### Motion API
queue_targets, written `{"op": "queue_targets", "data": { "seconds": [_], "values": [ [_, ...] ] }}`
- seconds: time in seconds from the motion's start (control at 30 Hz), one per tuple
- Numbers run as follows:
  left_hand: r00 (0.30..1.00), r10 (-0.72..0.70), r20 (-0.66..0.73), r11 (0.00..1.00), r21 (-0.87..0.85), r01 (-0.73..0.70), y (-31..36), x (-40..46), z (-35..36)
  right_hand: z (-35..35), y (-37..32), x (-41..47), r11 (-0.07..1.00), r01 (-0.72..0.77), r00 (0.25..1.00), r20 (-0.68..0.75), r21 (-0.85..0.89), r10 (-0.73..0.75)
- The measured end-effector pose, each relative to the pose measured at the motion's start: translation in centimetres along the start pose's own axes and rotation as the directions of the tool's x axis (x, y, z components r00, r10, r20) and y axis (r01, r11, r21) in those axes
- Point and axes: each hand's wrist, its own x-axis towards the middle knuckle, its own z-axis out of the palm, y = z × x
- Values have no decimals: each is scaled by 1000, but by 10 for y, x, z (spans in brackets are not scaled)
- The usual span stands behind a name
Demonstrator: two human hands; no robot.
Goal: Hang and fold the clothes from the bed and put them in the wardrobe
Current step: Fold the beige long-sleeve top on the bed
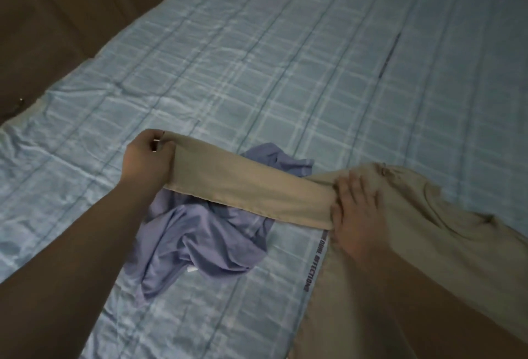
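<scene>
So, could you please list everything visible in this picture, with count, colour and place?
Beige garment: one, tan, stretched between both hands over the bed.
Lilac garment: one, pale purple, crumpled on the bed, partly under the beige one.
Bedcover: one, light blue checked, across most of the view.
Brown surface: one, brown, upper left beside the bed.
Left hand: one, pinching the beige garment's end.
Right hand: one, gripping its bunched middle.

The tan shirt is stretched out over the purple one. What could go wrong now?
The tan shirt hangs right over the crumpled purple garment, so laying it down there may fold it lumpy or catch both together. The left hand only pinches the sleeve's end, so it might slip free. The right hand bunches the cloth, which could leave creases.
</scene>
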Motion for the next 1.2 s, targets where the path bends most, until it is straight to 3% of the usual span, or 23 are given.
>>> {"op": "queue_targets", "data": {
  "seconds": [0.1,0.23,0.43,0.63,0.9,1.0,1.1,1.2],
  "values": [
    [998,13,58,973,-231,1,29,-17,-7,8,-8,-13,999,-37,995,90,-35,40],
    [987,92,132,926,-376,-36,87,-56,0,-5,-5,-24,993,-111,991,75,28,109],
    [927,299,228,859,-488,-157,191,-163,109,-43,54,-83,975,-208,977,68,70,204],
    [802,421,423,884,-389,-259,245,-297,259,-68,148,-165,926,-348,936,0,149,352],
    [606,383,697,915,-196,-353,239,-439,386,-56,253,-267,853,-459,876,-36,247,482],
    [564,257,785,952,-104,-289,223,-459,388,-47,259,-293,845,-446,886,17,295,463],
    [604,285,744,956,-173,-237,199,-471,353,-48,244,-310,851,-403,907,25,336,420],
    [616,309,724,943,-153,-294,167,-481,288,-56,218,-330,873,-318,946,59,369,319]
  ]
}}
